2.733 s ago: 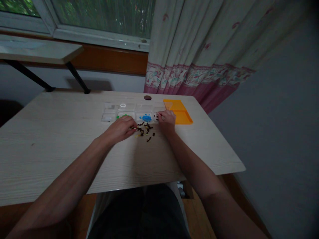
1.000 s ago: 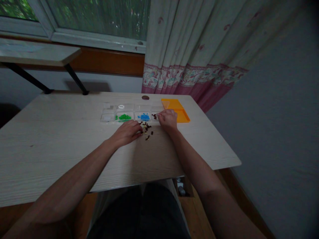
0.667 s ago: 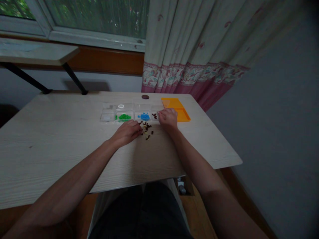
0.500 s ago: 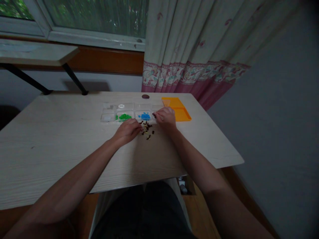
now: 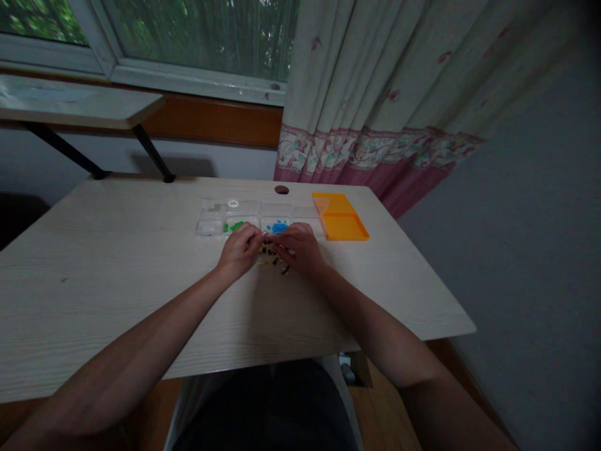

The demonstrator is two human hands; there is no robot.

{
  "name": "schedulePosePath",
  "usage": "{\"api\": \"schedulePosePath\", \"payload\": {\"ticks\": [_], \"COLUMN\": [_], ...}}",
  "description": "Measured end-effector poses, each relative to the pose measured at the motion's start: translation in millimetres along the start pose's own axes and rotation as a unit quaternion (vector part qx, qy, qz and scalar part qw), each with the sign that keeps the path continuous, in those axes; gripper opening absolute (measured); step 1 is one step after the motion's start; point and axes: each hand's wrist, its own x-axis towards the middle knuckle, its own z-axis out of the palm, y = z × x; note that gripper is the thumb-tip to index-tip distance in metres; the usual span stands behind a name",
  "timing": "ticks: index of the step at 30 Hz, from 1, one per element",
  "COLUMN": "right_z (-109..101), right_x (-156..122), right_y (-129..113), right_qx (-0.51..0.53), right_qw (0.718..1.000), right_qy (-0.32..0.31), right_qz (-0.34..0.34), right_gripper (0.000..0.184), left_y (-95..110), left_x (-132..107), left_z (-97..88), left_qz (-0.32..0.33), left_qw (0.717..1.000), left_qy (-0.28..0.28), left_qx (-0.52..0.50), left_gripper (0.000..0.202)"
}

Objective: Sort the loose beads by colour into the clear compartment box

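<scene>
Left hand (image 5: pixel 238 252) and right hand (image 5: pixel 304 248) are held close, half-curled; whether anything is gripped cannot be told; dark pieces (image 5: pixel 271 252) are strewn beneath; blue pieces (image 5: pixel 280 228) just beyond could be scattered if bumped by the right hand.

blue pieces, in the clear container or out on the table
In: the visible blue pieces lie within a walled section of the clear container. The right hand hides part of that section.
</scene>
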Motion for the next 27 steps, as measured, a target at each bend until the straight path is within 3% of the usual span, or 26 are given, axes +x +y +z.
{"api": "schedulePosePath", "payload": {"ticks": [6,12,16,18,21,27], "right_z": [0,-3,-10,-13,-15,-11], "right_x": [4,6,8,7,4,-3], "right_y": [-4,-3,18,36,60,74], "right_qx": [-0.008,-0.020,-0.049,-0.070,-0.099,-0.128], "right_qw": [1.000,1.000,0.996,0.989,0.975,0.960], "right_qy": [0.011,0.013,0.032,0.052,0.070,0.038], "right_qz": [0.008,0.016,0.061,0.118,0.188,0.246], "right_gripper": [0.030,0.030,0.032,0.033,0.031,0.030], "left_y": [3,4,8,12,16,13], "left_x": [-1,-2,-6,-10,-16,-19], "left_z": [3.9,2.1,3.2,6.1,11.5,14.1], "left_qz": [-0.024,-0.007,0.043,0.091,0.154,0.174], "left_qw": [1.000,1.000,0.996,0.987,0.965,0.952], "left_qy": [-0.008,-0.026,-0.069,-0.128,-0.198,-0.224], "left_qx": [-0.003,0.013,0.034,0.044,0.079,0.119], "left_gripper": [0.027,0.029,0.023,0.018,0.029,0.024]}}
